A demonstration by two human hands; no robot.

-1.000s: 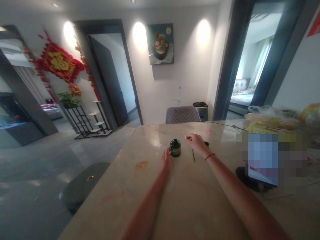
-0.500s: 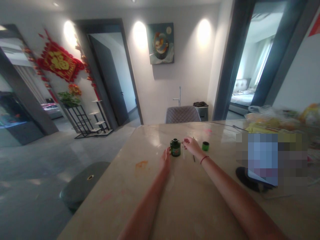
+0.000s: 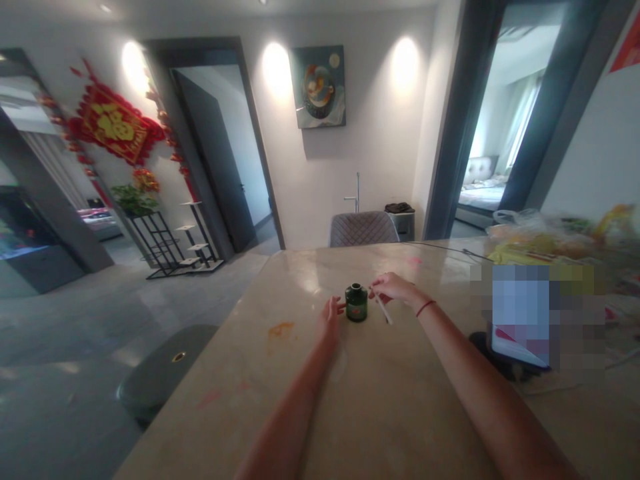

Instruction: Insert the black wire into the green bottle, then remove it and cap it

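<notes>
The left hand lies low on the table, its fingertips against the left side of a small dark green bottle. The hand is too small and blurred to tell whether it grips the bottle or only touches it. The bottle stands upright near the middle of the table, toward the far end, with its neck uncapped and a red mark on its front.

The right hand hovers just right of the bottle, fingers pinched narrow around 1 thin white stick. The stick slants down and to the right from the fingertips, and its lower end is near the table, just beside the bottle. A red band circles the right wrist. Both forearms stretch across the table from the near edge.

An orange stain marks the table left of the left hand, well apart from the bottle. On the right side of the table sit a black round base and, further back, a heap of bags.

A grey chair stands at the far end of the table and a round stool beside its left edge. On the wall behind hang a painting and a red ornament.
</notes>
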